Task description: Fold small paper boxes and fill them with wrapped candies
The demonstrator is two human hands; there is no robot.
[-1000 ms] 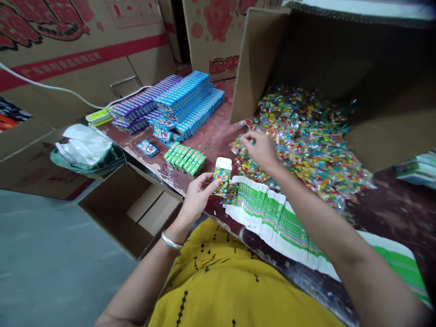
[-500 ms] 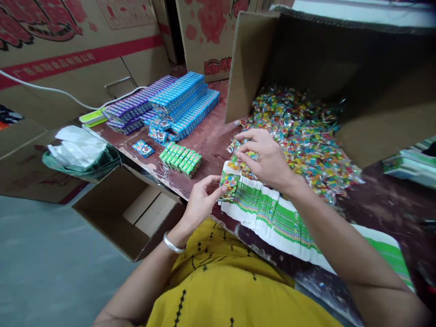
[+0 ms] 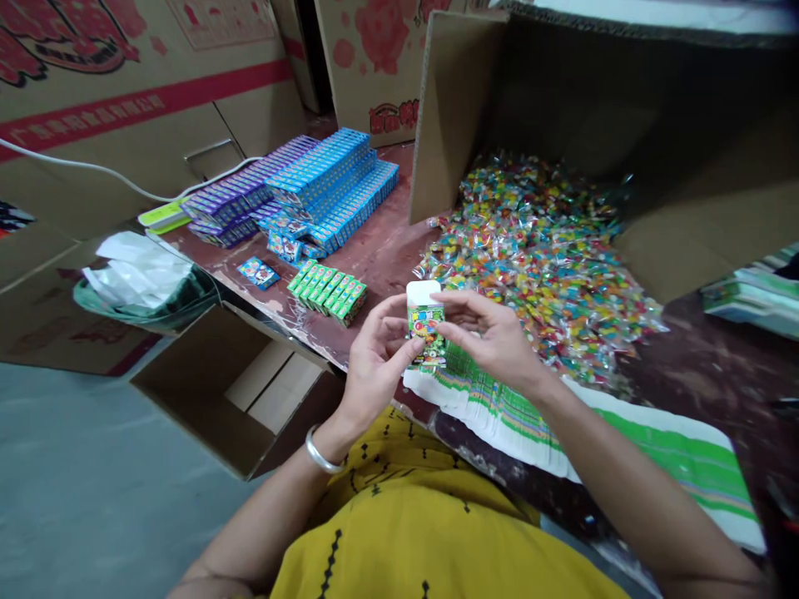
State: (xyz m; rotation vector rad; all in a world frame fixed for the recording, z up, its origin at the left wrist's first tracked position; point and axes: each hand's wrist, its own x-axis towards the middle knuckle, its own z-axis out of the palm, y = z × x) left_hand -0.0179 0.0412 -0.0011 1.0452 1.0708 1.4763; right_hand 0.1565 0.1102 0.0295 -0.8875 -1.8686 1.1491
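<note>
A small green candy box [image 3: 427, 333] stands upright between my hands, its white top flap raised. My left hand [image 3: 379, 353] grips it from the left with the thumb across its front. On the other side, my right hand [image 3: 493, 337] has its thumb and fingers closed on the box's right edge. Below lies a long fanned row of flat green and white cartons [image 3: 518, 420]. Just beyond my right hand spreads a heap of small clear packets of colourful candy [image 3: 537, 241]. To the left sits a short row of closed green boxes [image 3: 328, 291].
Stacked blue boxes [image 3: 330, 195] and purple boxes [image 3: 250, 191] stand at the back left, with a loose blue box [image 3: 258, 272] in front. A large carton [image 3: 459, 116] lies on its side around the candy. Below the table's left edge is an open cardboard box [image 3: 193, 374].
My right hand has come down from above the box to its right edge, and the candy seen at the box's opening is out of sight. The white flap now stands up.
</note>
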